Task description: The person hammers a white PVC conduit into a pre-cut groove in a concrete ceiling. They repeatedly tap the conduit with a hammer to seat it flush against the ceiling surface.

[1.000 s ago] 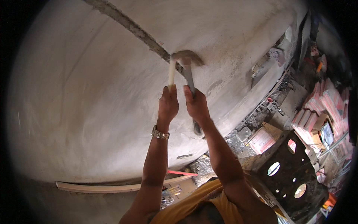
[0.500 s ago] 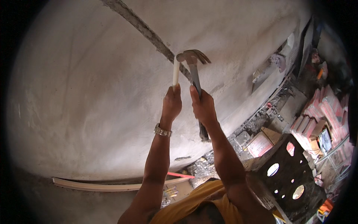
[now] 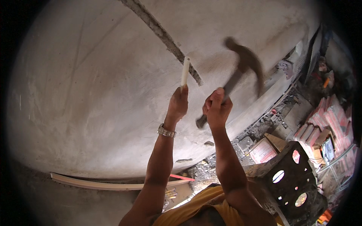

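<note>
Left hand (image 3: 178,105) grips white rod (image 3: 184,71) above; right hand (image 3: 217,109) grips blurred hammer (image 3: 245,64).

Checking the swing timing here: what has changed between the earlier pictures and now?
The hammer in the right hand has swung back to the right, off the white rod; its head is motion-blurred. The left hand still holds the rod against the groove in the wall.

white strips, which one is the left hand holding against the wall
The short white tube, upright in the left hand, its tip at the chiselled groove. The other, a long white strip, lies along the wall's foot.
</note>
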A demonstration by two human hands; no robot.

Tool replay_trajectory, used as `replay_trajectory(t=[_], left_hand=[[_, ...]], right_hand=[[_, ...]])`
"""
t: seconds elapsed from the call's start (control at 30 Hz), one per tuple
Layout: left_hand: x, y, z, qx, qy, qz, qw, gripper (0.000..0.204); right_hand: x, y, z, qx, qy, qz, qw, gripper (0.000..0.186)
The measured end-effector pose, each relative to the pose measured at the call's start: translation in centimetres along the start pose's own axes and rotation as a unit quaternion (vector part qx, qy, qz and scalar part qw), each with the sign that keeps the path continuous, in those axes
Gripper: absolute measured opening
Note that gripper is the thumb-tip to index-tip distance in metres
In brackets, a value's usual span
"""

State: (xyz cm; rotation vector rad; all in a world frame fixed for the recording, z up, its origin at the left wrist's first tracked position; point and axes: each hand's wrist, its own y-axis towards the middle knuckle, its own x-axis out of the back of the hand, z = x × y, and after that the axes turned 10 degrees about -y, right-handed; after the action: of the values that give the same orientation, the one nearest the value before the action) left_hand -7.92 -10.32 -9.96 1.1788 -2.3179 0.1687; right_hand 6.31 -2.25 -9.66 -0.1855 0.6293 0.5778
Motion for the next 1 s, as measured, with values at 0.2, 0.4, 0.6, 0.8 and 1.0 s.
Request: replay_trajectory(t=[0.2, 0.4, 0.6, 0.8, 1.0], left_hand=[[-0.7, -1.0, -3.2, 0.083, -0.038, 0.018, 0.996, 0.045], [-0.1, -1.0, -3.6, 0.119, -0.092, 0.022, 0.988, 0.047], [-0.3, -0.5, -4.3, 0.257, -0.284, 0.072, 0.921, 0.051], [0.3, -0.6, -3.7, 0.175, -0.141, 0.038, 0.974, 0.054], [0.3, -1.1, -4.6, 0.234, -0.299, 0.091, 0.921, 0.055]], right_hand=[[1.4, 2.2, -5.1, -0.109, -0.25, 0.072, 0.959, 0.045], [1.7, -1.1, -2.7, -0.265, 0.34, 0.074, 0.899, 0.061], [-2.0, 1.3, -0.6, -0.292, 0.294, 0.227, 0.882, 0.063], [-3.5, -2.1, 1.6, -0.236, 0.3, 0.094, 0.92, 0.063], [-1.6, 1.5, -2.6, -0.334, 0.34, 0.21, 0.854, 0.061]])
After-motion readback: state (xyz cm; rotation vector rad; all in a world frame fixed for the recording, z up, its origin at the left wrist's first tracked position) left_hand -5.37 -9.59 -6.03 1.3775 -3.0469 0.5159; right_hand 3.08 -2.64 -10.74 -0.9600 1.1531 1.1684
